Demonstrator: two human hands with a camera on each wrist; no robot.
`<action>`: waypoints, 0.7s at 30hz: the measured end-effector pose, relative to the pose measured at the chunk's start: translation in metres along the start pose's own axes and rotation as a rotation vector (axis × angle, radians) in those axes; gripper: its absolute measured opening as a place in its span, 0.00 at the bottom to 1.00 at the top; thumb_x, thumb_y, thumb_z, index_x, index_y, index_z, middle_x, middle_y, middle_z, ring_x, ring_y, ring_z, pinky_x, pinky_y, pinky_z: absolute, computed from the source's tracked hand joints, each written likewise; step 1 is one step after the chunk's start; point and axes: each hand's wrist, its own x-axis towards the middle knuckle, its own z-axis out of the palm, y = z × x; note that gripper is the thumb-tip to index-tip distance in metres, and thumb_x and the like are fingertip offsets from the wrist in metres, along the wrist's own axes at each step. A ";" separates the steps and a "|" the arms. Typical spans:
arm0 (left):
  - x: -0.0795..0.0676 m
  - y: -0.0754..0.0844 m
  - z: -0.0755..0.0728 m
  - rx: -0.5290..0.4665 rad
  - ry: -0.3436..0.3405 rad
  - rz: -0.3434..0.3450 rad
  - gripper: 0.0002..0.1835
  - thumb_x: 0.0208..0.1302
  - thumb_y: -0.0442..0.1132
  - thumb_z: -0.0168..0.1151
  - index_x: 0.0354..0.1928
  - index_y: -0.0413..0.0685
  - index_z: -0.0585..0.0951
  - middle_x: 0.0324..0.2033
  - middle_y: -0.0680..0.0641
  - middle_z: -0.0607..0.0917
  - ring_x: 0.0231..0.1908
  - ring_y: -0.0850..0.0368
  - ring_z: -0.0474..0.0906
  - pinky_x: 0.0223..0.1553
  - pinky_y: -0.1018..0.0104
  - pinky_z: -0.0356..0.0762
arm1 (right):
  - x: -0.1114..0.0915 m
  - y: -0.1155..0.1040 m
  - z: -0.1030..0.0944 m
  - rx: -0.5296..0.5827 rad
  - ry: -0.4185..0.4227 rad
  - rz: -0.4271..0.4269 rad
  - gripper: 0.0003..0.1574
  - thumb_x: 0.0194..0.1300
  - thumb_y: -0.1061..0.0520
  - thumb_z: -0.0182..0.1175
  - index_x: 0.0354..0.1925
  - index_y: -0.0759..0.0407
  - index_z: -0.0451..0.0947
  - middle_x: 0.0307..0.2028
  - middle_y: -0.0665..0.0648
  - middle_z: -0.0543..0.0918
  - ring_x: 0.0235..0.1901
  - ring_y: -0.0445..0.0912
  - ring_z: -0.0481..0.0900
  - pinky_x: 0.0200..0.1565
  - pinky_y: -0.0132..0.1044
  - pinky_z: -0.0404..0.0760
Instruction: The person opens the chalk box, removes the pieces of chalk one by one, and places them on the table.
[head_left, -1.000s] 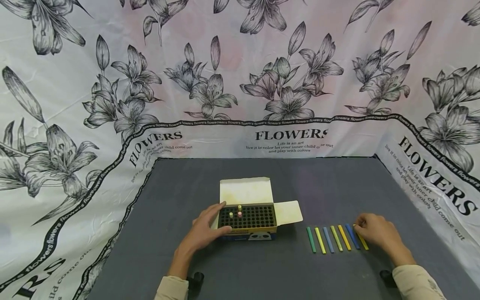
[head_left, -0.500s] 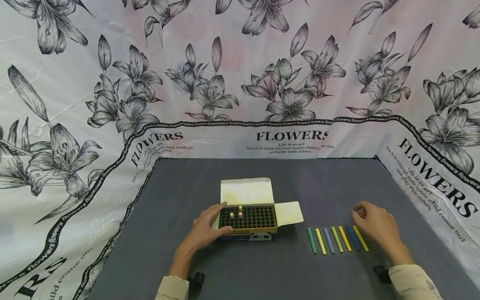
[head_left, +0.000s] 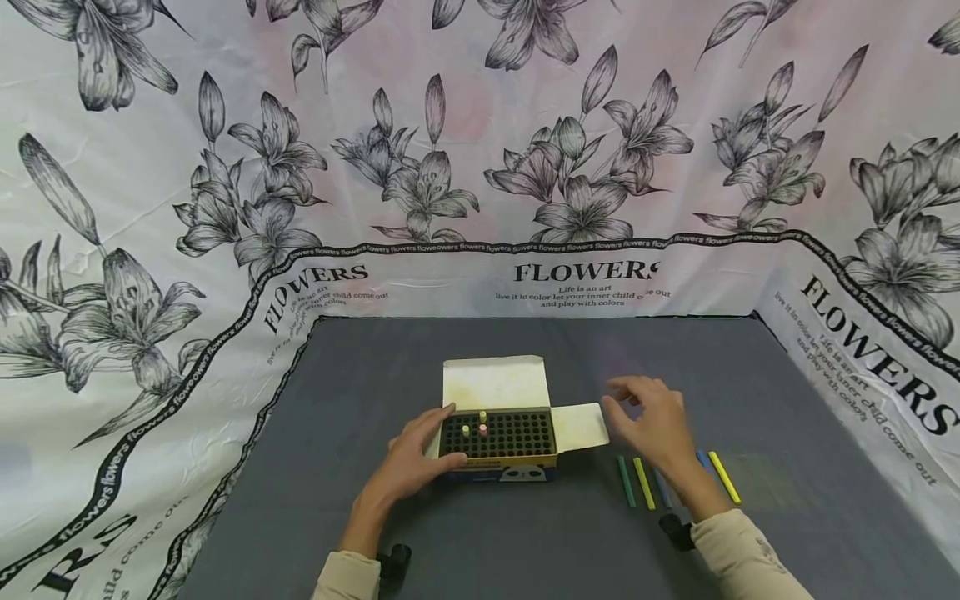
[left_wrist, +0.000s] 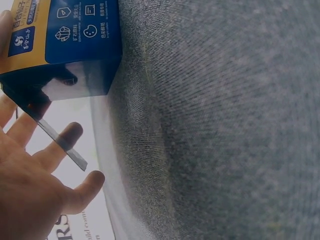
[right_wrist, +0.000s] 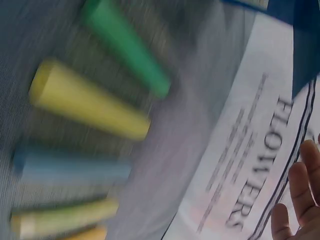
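Apparently mid-unpacking, the left hand [head_left: 411, 455] pinches the box [head_left: 517, 461] at nine o'clock, while the right hand [head_left: 655, 423], fingers loosely spread at three, likely needs another chalk stick [head_left: 483, 430].

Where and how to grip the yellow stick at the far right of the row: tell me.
Pinch the yellow stick mid-length across its long sides, probably from above and slightly right: it lies flat and slim, with a blue stick close on its left and no stick on its right.
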 end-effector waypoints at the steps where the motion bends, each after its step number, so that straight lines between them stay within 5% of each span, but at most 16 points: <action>1: 0.000 0.000 0.000 0.001 0.001 0.000 0.44 0.61 0.59 0.72 0.77 0.63 0.66 0.77 0.42 0.64 0.76 0.36 0.57 0.67 0.24 0.49 | 0.001 -0.004 0.005 0.005 -0.005 -0.012 0.13 0.61 0.61 0.71 0.45 0.62 0.86 0.33 0.58 0.87 0.34 0.55 0.80 0.42 0.50 0.64; 10: 0.000 -0.002 0.000 0.001 0.008 0.007 0.44 0.61 0.59 0.72 0.77 0.62 0.66 0.77 0.42 0.65 0.76 0.35 0.58 0.66 0.23 0.49 | 0.005 -0.034 0.042 0.083 -0.070 -0.025 0.16 0.58 0.58 0.75 0.45 0.57 0.87 0.38 0.59 0.89 0.37 0.55 0.79 0.45 0.49 0.63; 21: 0.000 0.000 0.001 0.006 0.000 -0.009 0.44 0.61 0.58 0.73 0.77 0.63 0.66 0.77 0.42 0.65 0.76 0.36 0.58 0.67 0.24 0.49 | 0.006 -0.064 0.072 0.115 -0.190 -0.135 0.19 0.56 0.55 0.77 0.46 0.56 0.86 0.39 0.55 0.87 0.39 0.51 0.78 0.45 0.50 0.64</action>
